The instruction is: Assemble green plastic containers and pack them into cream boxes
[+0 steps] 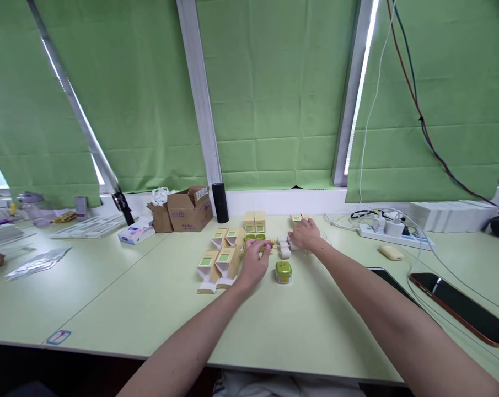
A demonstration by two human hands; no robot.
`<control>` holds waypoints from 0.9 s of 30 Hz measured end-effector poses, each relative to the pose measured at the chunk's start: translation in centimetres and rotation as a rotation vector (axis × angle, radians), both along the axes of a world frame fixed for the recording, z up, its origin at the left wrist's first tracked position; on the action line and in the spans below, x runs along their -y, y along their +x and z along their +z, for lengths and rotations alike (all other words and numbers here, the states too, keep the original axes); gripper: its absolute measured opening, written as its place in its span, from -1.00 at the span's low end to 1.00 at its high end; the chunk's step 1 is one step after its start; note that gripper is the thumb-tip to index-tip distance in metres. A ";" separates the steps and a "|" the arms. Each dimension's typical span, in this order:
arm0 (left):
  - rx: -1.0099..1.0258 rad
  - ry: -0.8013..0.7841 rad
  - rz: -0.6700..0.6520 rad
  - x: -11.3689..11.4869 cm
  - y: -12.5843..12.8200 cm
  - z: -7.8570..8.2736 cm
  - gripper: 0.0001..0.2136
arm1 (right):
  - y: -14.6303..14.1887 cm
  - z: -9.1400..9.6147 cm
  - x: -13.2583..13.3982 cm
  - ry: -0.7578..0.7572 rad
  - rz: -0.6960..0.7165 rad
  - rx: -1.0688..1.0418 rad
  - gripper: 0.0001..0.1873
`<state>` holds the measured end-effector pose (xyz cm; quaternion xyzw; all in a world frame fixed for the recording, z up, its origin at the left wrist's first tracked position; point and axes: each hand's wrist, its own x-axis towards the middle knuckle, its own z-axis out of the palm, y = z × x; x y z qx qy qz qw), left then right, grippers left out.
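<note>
My left hand [255,263] is over the middle of the table, thumb and fingers pinched together. Something small and yellowish shows at the fingertips, too small to name. Just beyond it are green-lidded little jars [249,237], partly hidden by the hand. To its left stand several tan cartons [228,259] with green labels and open flaps. My right hand [306,234] reaches down with its fingers apart beside small white wrapped pieces [284,251], in front of another tan carton [296,218]. Between my forearms sits a clear jar with a green lid [283,272].
Two tan cartons [255,221] stand farther back, near a black cylinder [220,203] and an open cardboard box [189,209]. A tissue pack [136,234] lies left. On the right are a power strip [393,234], loose cables and two phones [460,303].
</note>
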<state>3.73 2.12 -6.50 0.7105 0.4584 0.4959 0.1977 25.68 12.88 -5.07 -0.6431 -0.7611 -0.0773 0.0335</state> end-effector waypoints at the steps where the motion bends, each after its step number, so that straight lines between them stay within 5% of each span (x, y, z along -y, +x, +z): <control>1: 0.000 0.002 0.000 -0.1 0.0 0.0 -0.75 | 0.0 -0.1 -0.1 -0.006 -0.010 0.003 -0.45; 14: -0.012 0.018 -0.014 -0.1 0.3 0.0 -0.74 | 0.1 -0.5 -0.4 0.000 -0.047 -0.025 -0.32; 27: 0.047 0.017 -0.013 -0.2 0.2 0.0 -0.74 | -0.5 1.4 2.4 0.334 -0.029 -0.180 -0.47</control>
